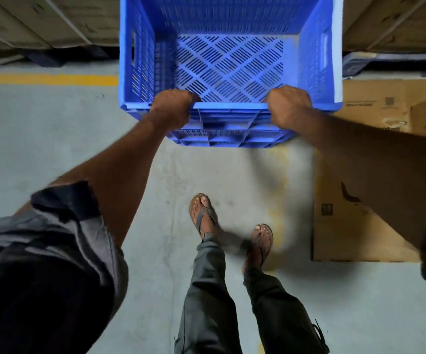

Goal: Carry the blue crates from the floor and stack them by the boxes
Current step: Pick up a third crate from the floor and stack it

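Nearest, at lower left: rolled dark grey cloth sleeve (53, 226), bare forearm running up and forward from it. Beyond, grey concrete floor (28, 149) crossed by a painted yellow line (45, 79), tan stacked cartons (40, 21) along the far edge.

Left grip (171, 108) clamped over the near rim of the large blue perforated plastic crate (228, 65), fingers hooked over the edge. Hangs ahead of the body between both arms, mouth up, seemingly clear of the floor, judging by the soft shadow beneath.

Held by one long rim with the grips well apart, probably to keep it level and off the legs and brown sandals (203, 215) below.

Empty inside: slotted diamond-pattern base, gridded walls, a cut-out handle in each end wall, ribbed outer face, edges blurred.

Right grip (289, 106) clamped on the same rim, likewise curled over it.

Further right, brown cardboard boxes (347, 233) on the floor, just beside the crate. Likely the stacking spot, so carry probably close to its end.
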Available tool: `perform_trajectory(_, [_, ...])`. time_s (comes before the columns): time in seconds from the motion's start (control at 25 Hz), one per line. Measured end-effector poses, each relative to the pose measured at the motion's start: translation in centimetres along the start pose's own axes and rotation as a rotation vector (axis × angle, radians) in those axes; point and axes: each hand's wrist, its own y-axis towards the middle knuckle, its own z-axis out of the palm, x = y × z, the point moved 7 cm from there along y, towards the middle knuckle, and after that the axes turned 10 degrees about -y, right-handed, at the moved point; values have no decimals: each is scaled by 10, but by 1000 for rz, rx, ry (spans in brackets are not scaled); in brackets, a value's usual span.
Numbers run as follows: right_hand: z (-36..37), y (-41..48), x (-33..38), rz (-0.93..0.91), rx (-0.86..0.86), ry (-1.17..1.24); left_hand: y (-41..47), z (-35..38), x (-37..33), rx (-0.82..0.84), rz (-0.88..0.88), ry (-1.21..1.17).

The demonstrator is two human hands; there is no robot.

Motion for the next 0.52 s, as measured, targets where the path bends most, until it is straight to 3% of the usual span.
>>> perform_trajectory(0.16, [-9, -26, -7, -35, -16, 144, -33, -17, -5, -101, -29, -365])
perform_trajectory(0.32, [-39, -94, -25, 67, -205, 429, -103, -53, -18, -349, -140, -646])
perform_trajectory(0.52, [-80, -212, -35, 175, -342, 726, -216, -91, -50, -514, -227, -920])
